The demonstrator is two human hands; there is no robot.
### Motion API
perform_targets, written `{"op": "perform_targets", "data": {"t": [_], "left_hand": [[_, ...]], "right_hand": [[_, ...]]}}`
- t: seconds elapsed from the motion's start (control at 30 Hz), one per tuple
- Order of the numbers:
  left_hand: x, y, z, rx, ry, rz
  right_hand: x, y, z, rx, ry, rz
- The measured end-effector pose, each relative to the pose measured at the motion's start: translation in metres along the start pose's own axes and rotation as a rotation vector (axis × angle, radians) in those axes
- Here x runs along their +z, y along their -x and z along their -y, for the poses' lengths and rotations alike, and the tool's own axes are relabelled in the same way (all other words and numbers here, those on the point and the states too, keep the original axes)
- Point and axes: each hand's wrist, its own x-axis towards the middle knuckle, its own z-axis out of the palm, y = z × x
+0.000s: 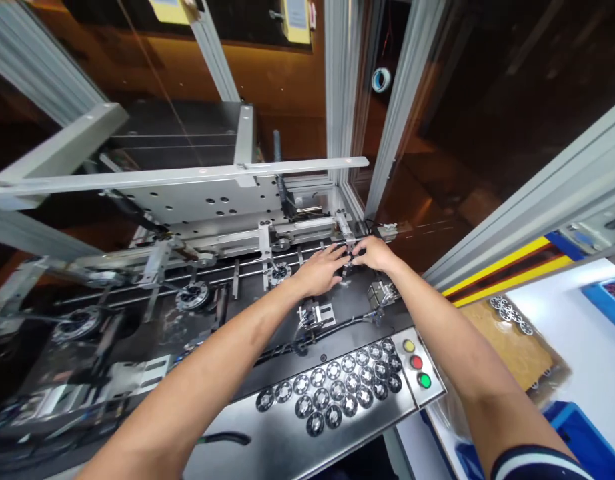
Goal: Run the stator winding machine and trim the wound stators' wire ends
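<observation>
Both my hands reach into the machine, meeting at its rightmost station near the rails. My left hand [320, 270] has its fingers stretched out, with the tips beside a small dark piece at the metal fixture [346, 233]. From the other side my right hand [375, 253] curls its thumb and fingers together at that same spot; what they pinch is too small and hidden to name. Left of my hands, a round slotted part [279, 273] sits at the rails, and another round part [193, 295] sits farther left. Below my left hand is a metal bracket [318, 316].
Rows of round black-and-silver parts [333, 371] lie on the steel front ledge [277, 433], beside yellow, red and green buttons [416, 362]. A black-handled tool [225, 437] lies there too. A metal bar [202, 172] crosses above the rails. Blue bins [582, 433] stand at right.
</observation>
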Motion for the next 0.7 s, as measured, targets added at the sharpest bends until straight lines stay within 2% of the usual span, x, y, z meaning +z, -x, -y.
{"op": "perform_targets", "data": {"t": [0.1, 0.27, 0.53, 0.7], "left_hand": [[0.011, -0.010, 0.003, 0.046, -0.026, 0.044], [0.021, -0.008, 0.006, 0.052, -0.051, 0.079], [0.025, -0.009, 0.001, 0.019, -0.064, 0.103], [0.024, -0.007, 0.001, 0.022, -0.054, 0.106]], "right_hand": [[0.009, -0.010, 0.001, -0.032, -0.020, 0.021], [0.011, -0.011, 0.002, -0.006, -0.027, 0.056], [-0.004, -0.018, 0.003, 0.107, 0.015, 0.165], [-0.014, -0.022, 0.008, 0.109, 0.020, 0.253]]}}
